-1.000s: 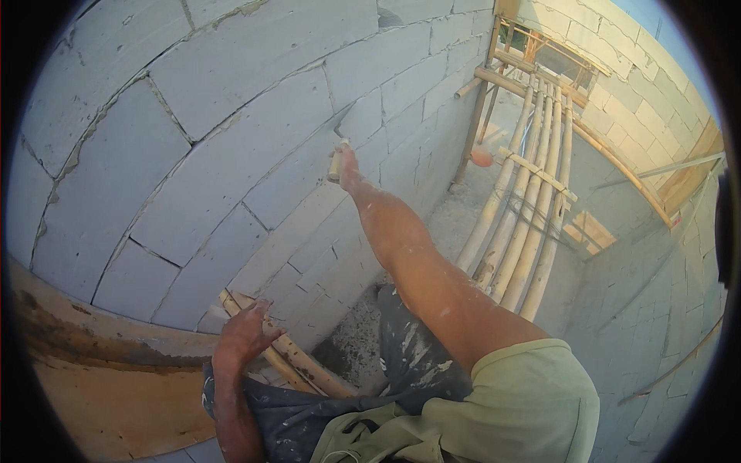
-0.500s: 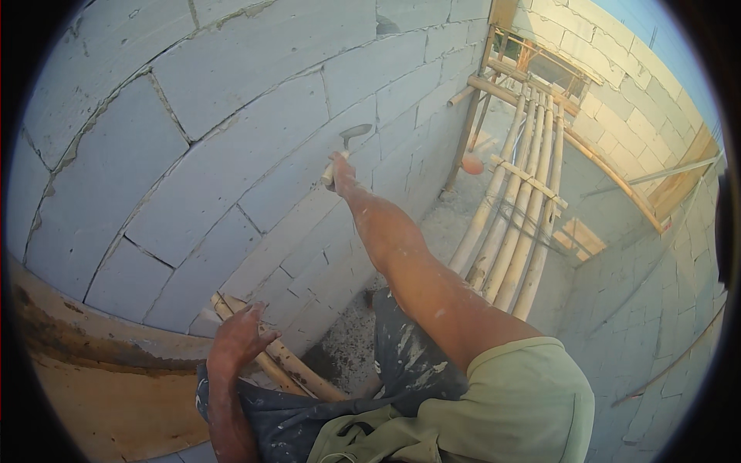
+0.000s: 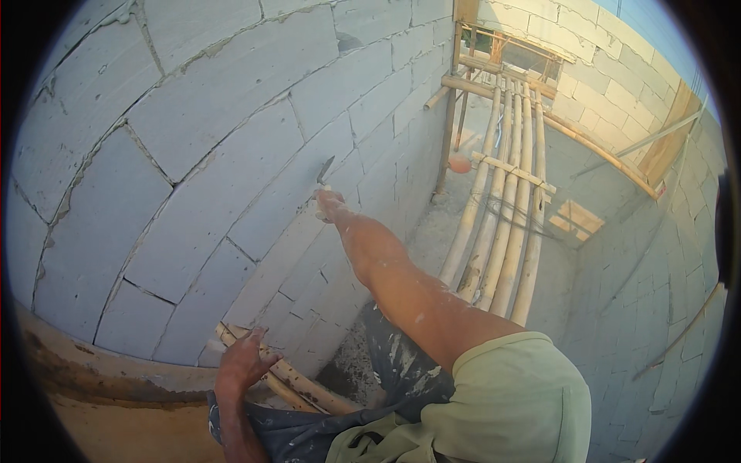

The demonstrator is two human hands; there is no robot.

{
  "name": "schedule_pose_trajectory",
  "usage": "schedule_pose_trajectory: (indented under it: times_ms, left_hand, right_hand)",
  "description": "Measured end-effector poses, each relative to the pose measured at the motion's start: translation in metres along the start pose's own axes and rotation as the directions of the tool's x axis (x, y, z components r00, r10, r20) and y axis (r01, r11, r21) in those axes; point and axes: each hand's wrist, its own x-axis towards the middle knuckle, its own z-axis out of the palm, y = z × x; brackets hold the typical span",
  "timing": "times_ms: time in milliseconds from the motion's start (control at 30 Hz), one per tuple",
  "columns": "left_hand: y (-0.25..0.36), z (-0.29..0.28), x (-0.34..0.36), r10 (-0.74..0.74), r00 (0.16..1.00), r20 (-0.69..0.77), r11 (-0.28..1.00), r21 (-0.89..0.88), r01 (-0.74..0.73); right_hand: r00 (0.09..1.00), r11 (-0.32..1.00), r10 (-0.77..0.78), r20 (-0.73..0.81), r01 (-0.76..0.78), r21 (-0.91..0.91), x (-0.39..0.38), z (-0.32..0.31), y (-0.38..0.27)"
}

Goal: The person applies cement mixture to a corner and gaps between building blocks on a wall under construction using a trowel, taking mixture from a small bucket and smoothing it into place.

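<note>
My right hand (image 3: pixel 330 205) is stretched out to the pale block wall (image 3: pixel 224 181), closed around the handle of a trowel (image 3: pixel 325 170). The trowel's small metal blade stands edge-on, close against the wall; whether it touches cannot be told. At the lower left, my left hand (image 3: pixel 242 363) is beside the ends of two bamboo poles (image 3: pixel 297 378), its fingers and thumb apart. It seems to rest on the nearer pole without wrapping round it.
Lashed bamboo poles (image 3: pixel 498 208) form a walkway running away on the right. A short crosspiece (image 3: pixel 513 171) lies over them. Beyond hangs or lies a round orange object (image 3: pixel 460 163). A stained wooden board (image 3: pixel 116 386) edges the lower left. Another block wall (image 3: pixel 656 324) rises on the right.
The trowel has turned from flat to edge-on, and my right hand has drawn slightly back along the wall. My view has shifted a little; my left hand stays by the poles.
</note>
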Motion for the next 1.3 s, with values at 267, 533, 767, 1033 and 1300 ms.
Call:
schedule_pose_trajectory:
  times_ms: [267,533,767,1033,1300]
  left_hand:
    - [0.002,-0.001,-0.002,0.020,1.000,-0.022,1.000,-0.002,-0.020]
    - [-0.025,-0.026,-0.009,-0.075,0.989,-0.125,0.991,-0.121,0.060]
    - [-0.099,-0.029,-0.018,-0.175,0.968,-0.178,0.940,-0.324,0.110]
    - [-0.124,-0.020,-0.022,-0.205,0.967,-0.152,0.874,-0.473,0.111]
    - [-0.096,-0.018,-0.016,-0.194,0.970,-0.148,0.904,-0.412,0.118]
  right_hand:
    - [0.998,0.998,-0.060,0.029,0.060,-0.020,-0.003,0.000,0.000]
    - [0.997,0.990,-0.080,0.006,0.080,-0.117,0.005,0.008,-0.004]
    - [0.999,0.995,-0.036,-0.035,0.032,-0.092,-0.011,-0.002,-0.011]
    - [0.998,0.998,-0.043,-0.047,0.040,-0.055,-0.012,0.001,-0.010]
    - [0.997,0.998,-0.055,-0.051,0.054,-0.029,-0.013,0.002,-0.009]
